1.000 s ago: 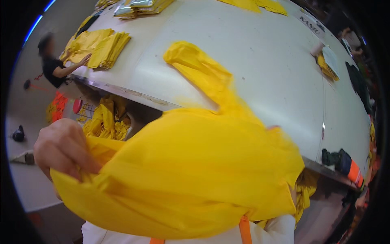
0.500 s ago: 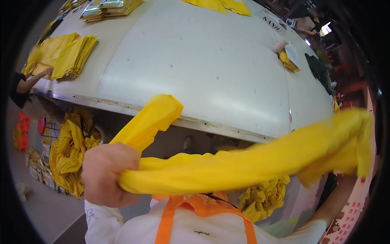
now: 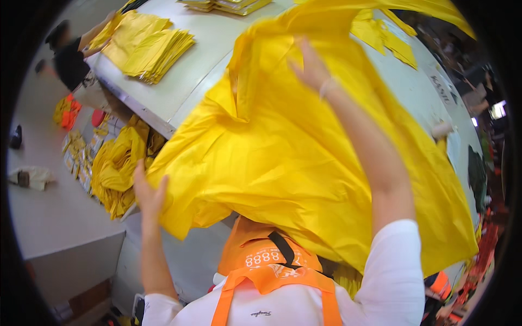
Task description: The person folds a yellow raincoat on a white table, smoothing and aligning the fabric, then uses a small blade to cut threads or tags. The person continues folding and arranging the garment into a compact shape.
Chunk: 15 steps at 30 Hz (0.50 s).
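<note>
A large yellow garment point(image 3: 283, 157) of thin, smooth, shiny cloth is spread in front of me, partly over the table and hanging past its near edge. A raised fold runs down its left part. My left hand point(image 3: 151, 190) is at its left edge, with thumb and finger apart; whether it touches the cloth I cannot tell. Over the upper middle of the garment, my right hand point(image 3: 311, 65) has its fingers stretched out and appears to hold nothing. Part of the garment's far end runs out to the upper right.
Folded yellow garments point(image 3: 157, 49) lie stacked on the white table point(image 3: 201, 95) at the left, where another person point(image 3: 70, 60) works. More yellow pieces point(image 3: 380, 35) lie at the far side. A heap of yellow cloth point(image 3: 117, 168) sits below the table, left. A white roll point(image 3: 441, 129) stands right.
The yellow garment, bunched and stretched between my hands before, is now opened out wide. My left hand has let go of its fistful. My right hand has moved up and inward over the cloth.
</note>
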### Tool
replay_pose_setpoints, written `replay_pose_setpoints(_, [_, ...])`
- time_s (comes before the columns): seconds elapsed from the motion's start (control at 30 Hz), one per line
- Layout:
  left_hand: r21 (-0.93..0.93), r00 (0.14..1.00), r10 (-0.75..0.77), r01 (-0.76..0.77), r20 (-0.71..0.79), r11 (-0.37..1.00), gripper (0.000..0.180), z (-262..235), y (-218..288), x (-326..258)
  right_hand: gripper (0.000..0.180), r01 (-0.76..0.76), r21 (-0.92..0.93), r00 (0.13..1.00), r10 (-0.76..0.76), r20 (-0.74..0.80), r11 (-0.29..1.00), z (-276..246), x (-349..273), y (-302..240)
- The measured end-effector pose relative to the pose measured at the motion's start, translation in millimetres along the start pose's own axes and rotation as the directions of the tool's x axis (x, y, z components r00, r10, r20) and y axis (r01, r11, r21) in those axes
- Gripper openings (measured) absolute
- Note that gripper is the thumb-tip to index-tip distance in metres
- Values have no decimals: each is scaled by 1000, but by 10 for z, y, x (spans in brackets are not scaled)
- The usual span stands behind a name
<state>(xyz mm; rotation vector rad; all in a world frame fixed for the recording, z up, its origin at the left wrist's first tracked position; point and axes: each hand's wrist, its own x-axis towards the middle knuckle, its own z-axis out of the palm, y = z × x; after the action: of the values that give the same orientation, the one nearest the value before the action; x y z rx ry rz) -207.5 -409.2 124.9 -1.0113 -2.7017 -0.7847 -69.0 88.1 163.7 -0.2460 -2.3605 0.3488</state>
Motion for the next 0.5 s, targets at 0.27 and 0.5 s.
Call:
replay_pose_setpoints(0.27, [138,997,50,-59,65,989,86,1895,532,788,71,-499,-597,460,776,431,628,298,-2410,-176])
replay_pose_setpoints(0.5, [-562,820,-571,490,38,666,35,2239,-361,2039,71,-465,-570,567,722,397,678,379,-2511,138])
